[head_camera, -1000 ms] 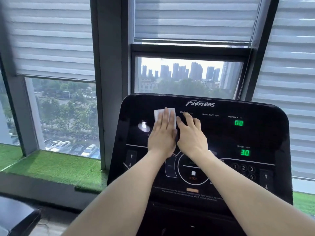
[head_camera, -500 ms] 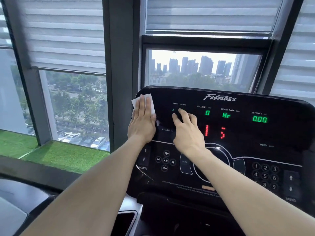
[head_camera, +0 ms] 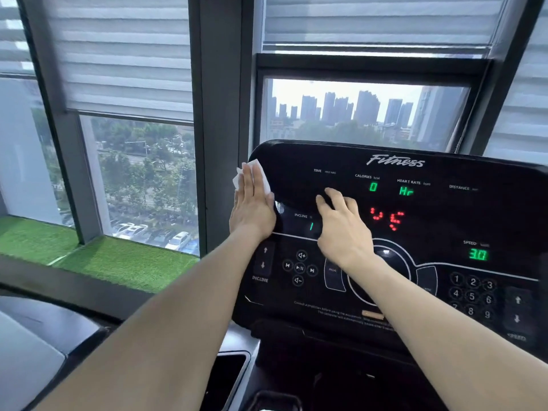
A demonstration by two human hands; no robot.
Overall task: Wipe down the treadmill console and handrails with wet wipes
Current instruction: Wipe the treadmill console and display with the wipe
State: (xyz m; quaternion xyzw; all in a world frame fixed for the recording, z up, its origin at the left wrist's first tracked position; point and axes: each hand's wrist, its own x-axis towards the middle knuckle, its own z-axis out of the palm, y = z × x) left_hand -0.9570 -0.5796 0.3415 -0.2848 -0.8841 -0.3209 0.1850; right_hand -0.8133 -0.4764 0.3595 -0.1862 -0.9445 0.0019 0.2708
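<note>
Pressing flat under my left hand (head_camera: pixel 252 209), the white wet wipe (head_camera: pixel 257 177) sits at the top left corner of the treadmill console (head_camera: pixel 439 221), its long side running up and slightly left along my fingers, with one edge poking out past the console's rim. The fingers of that hand lie straight and close together on top of the wipe, pointing up toward the window (head_camera: pixel 355 114). My right hand (head_camera: pixel 341 229) rests just beside it on the console face, fingers loosely bent and a little spread, tips touching the dark panel below the TIME label; it holds nothing. Green readouts show 0, Hr and 3.0, with red dots between them. The number keypad (head_camera: pixel 473 296) lies lower right, the incline arrows (head_camera: pixel 264 258) lower left. Beyond the console, blinds (head_camera: pixel 124 54) hang half down over the glass, and green turf (head_camera: pixel 118 262) lines the sill at left.
</note>
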